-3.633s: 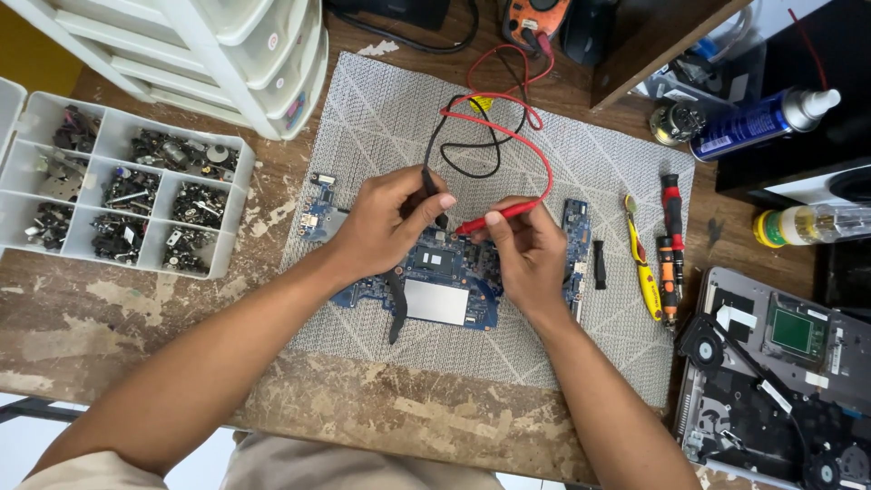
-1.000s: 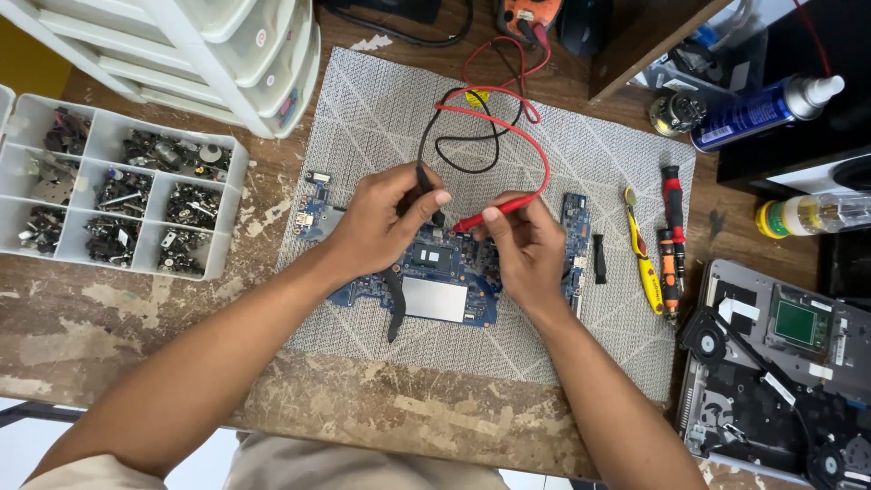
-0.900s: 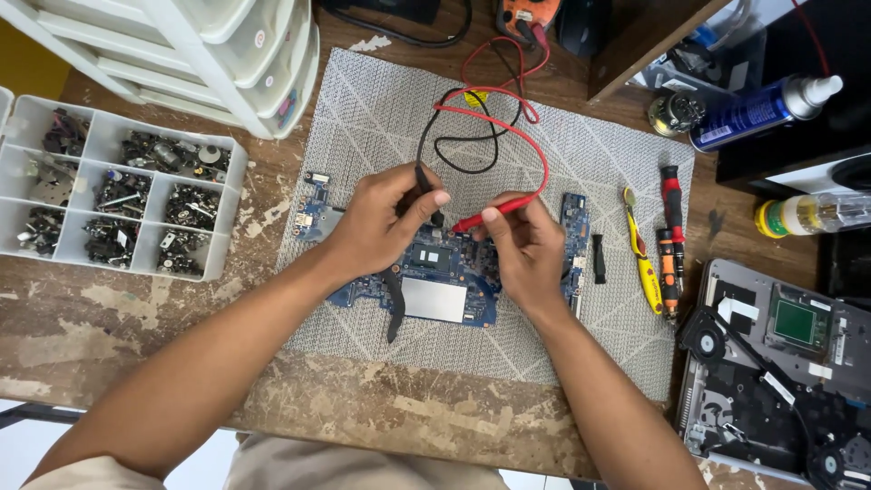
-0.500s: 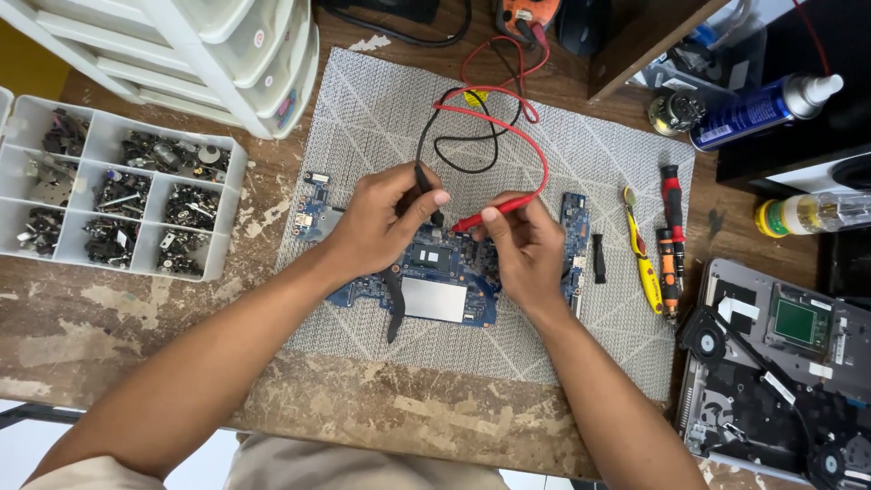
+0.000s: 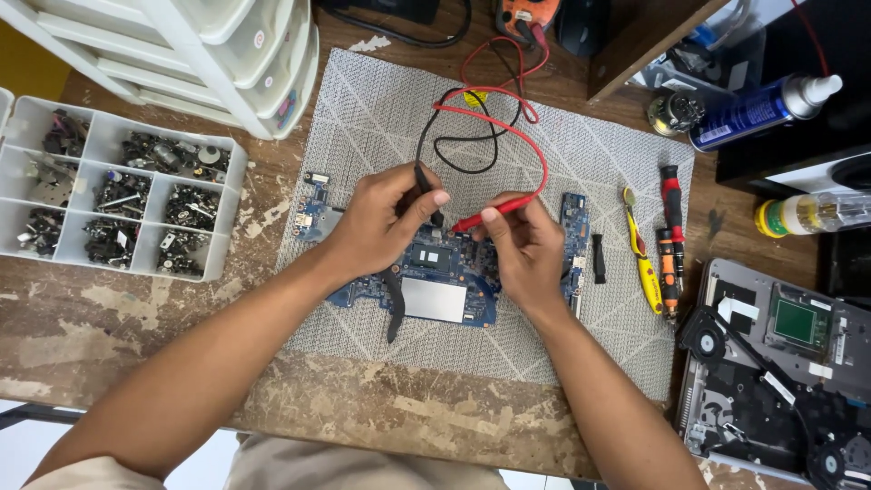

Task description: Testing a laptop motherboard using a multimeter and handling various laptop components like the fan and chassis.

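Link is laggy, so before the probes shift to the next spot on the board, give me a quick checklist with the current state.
1. Black probe gripped in left hand: ok.
2. Red probe gripped in right hand: ok.
3. Both tips touching the blue circuit board: cannot tell, fingers hide them.
4. Board lying flat on the grey mat: ok.
5. Red lead and black lead free of the screwdrivers: ok.

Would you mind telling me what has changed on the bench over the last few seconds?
Nothing visibly changed. The left hand still holds the black probe and the right hand the red probe, both tips down on the blue circuit board.
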